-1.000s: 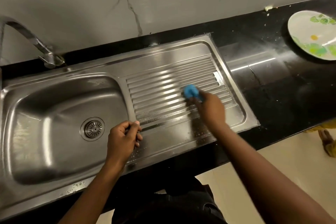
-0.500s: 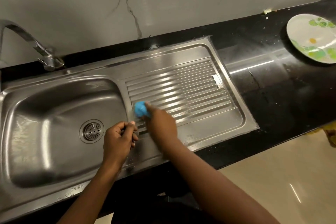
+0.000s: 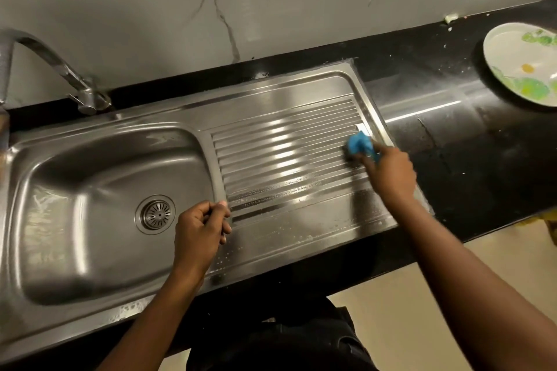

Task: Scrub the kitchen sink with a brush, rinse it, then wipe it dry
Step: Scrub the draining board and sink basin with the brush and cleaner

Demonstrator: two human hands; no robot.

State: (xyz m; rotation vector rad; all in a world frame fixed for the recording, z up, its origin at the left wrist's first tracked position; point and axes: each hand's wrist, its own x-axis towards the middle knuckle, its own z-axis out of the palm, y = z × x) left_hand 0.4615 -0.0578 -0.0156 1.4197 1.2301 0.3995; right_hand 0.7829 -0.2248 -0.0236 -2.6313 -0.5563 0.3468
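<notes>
Right hand is out at the far right end of the ribbed drainboard, fingers and thumb wrapped tight round a blue brush and pressing it down onto the last ribs, right by the drainboard's raised right edge. The head of the brush is mostly hidden under the blue grip and the fingers, so the bristles cannot be made out. Left hand sits at the near end of the ridge between basin and drainboard, fingers curled into a loose fist, thumb up on top, and nothing visible inside it. The steel sink glistens: droplets and thin foam streak the nearer ribs, and a patch of suds clings to the front rim below the basin. The round drain strainer lies at the basin's floor, just left of the left hand. The curved tap stands at the back left corner. Off to the right on the black counter, well apart from the sink, lies a white plate with green markings.
</notes>
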